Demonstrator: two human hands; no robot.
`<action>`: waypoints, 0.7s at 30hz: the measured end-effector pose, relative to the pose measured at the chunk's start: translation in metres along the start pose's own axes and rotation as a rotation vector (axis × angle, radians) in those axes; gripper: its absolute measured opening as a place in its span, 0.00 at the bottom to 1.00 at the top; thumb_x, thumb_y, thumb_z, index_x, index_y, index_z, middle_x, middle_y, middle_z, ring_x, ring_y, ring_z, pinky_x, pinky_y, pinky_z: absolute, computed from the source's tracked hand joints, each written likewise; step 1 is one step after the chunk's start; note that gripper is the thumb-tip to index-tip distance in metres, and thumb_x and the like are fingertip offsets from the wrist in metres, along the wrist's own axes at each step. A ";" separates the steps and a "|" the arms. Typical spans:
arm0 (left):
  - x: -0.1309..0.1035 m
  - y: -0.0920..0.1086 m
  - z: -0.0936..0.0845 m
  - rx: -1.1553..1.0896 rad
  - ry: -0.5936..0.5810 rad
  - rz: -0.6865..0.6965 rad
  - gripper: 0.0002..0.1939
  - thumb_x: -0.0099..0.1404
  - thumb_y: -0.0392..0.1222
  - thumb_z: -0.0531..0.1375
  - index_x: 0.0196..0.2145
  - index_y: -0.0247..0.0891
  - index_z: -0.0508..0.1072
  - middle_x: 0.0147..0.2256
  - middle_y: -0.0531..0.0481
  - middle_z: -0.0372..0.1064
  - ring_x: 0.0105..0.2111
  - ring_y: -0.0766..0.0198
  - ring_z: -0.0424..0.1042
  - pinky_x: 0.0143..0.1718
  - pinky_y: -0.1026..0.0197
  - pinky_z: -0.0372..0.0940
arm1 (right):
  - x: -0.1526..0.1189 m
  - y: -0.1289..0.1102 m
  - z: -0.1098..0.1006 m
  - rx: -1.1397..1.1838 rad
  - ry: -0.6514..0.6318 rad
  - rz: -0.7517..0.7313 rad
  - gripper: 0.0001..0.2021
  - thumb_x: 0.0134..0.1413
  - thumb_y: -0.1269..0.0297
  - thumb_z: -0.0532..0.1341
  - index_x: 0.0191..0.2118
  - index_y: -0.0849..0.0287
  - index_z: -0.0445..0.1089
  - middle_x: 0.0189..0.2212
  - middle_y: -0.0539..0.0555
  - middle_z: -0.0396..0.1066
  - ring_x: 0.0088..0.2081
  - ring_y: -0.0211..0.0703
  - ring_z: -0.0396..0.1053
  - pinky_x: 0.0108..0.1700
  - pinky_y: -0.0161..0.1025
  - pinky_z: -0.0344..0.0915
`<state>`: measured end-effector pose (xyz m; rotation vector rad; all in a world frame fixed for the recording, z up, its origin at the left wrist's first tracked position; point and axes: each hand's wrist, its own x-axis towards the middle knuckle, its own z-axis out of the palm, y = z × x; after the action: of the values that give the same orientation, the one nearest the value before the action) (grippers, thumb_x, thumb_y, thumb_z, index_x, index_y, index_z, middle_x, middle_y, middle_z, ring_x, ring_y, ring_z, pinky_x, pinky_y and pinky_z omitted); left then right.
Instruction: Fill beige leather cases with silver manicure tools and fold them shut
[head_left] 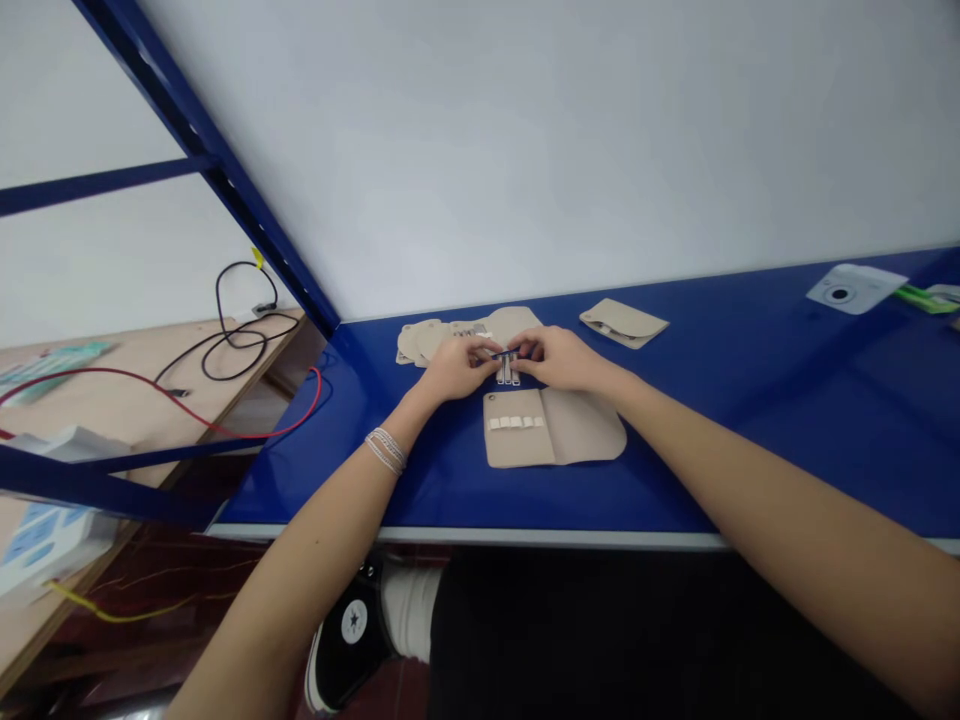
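My left hand [463,366] and my right hand [559,357] meet above the blue table, with the fingers of both closed in a pinch. Between the fingertips is a small row of slim silver pieces [508,371] with rectangular lower ends; their exact kind is too small to tell. A thin dark strip crosses their top. Just in front lies an opened beige case [589,428], flat, with a row of white loops [516,423] on its left half. Behind my hands, partly covered by them, is another opened beige case [514,320] with small metal items in it.
Several closed beige cases [420,341] overlap at the left. Another beige case [624,323] lies at back right. Farther right is a white packet [855,288] beside a green item. A blue metal frame [225,170] and a wooden bench [217,350] with cables stand left.
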<state>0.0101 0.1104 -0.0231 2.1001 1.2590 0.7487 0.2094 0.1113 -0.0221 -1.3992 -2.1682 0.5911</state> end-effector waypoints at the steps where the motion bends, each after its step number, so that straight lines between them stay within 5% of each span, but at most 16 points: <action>1: 0.000 0.001 0.000 0.000 0.000 0.004 0.15 0.59 0.42 0.62 0.42 0.33 0.76 0.27 0.47 0.75 0.22 0.70 0.65 0.26 0.65 0.61 | 0.000 0.000 0.001 0.003 0.002 -0.002 0.15 0.52 0.61 0.64 0.45 0.59 0.75 0.37 0.55 0.75 0.33 0.39 0.69 0.37 0.36 0.64; 21: 0.000 0.001 0.002 -0.003 0.015 -0.012 0.13 0.58 0.41 0.63 0.41 0.33 0.76 0.27 0.48 0.75 0.23 0.69 0.65 0.28 0.64 0.62 | -0.004 -0.005 -0.001 0.081 -0.030 0.026 0.13 0.52 0.64 0.64 0.45 0.59 0.74 0.31 0.53 0.78 0.33 0.41 0.73 0.37 0.37 0.64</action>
<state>0.0125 0.1100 -0.0241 2.0865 1.2767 0.7623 0.2078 0.1057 -0.0185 -1.3860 -2.1274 0.7063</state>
